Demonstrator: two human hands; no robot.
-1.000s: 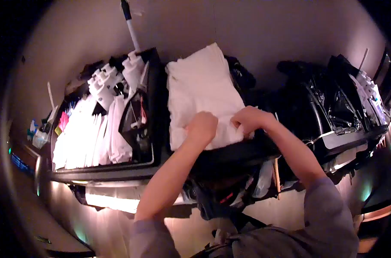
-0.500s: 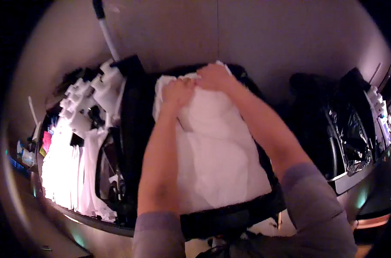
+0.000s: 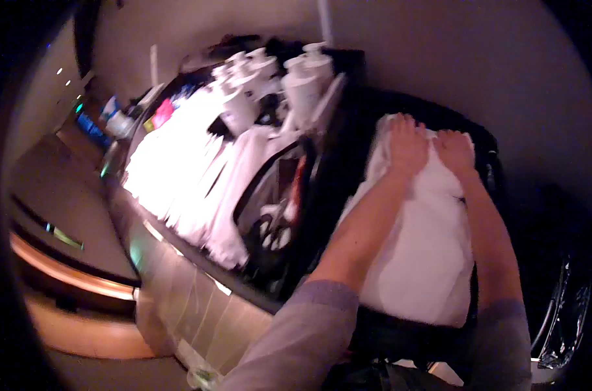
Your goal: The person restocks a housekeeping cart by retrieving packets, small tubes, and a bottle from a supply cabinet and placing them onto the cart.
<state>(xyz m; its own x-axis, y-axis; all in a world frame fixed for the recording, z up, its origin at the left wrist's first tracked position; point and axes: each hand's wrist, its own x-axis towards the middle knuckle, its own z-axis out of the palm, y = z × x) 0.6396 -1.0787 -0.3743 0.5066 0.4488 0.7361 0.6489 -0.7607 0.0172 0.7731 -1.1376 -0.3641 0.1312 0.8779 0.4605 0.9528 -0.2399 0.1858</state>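
A white cloth bundle [image 3: 416, 260], perhaps folded linen, lies inside a black bag or bin [image 3: 407, 329] in front of me. My left hand [image 3: 410, 146] rests on the far end of the cloth with its fingers stretched out towards the wall. Beside it, a little to the right, my right hand [image 3: 455, 150] lies on the same far end, palm down with fingers extended. Both hands press on the cloth from above and do not grip it. The underside of the cloth is hidden.
To the left a cart compartment holds a row of bright white folded cloths [image 3: 179, 163], several white pump bottles [image 3: 302, 88] and a pink item [image 3: 162, 112]. A black-rimmed pouch [image 3: 276, 202] hangs beside them. Shiny black plastic [image 3: 566, 326] is at the lower right.
My view has swung left, so the cart and the cloth appear further right. My hands, closed at the cloth's far edge before, now lie flatter on it with fingers extended.
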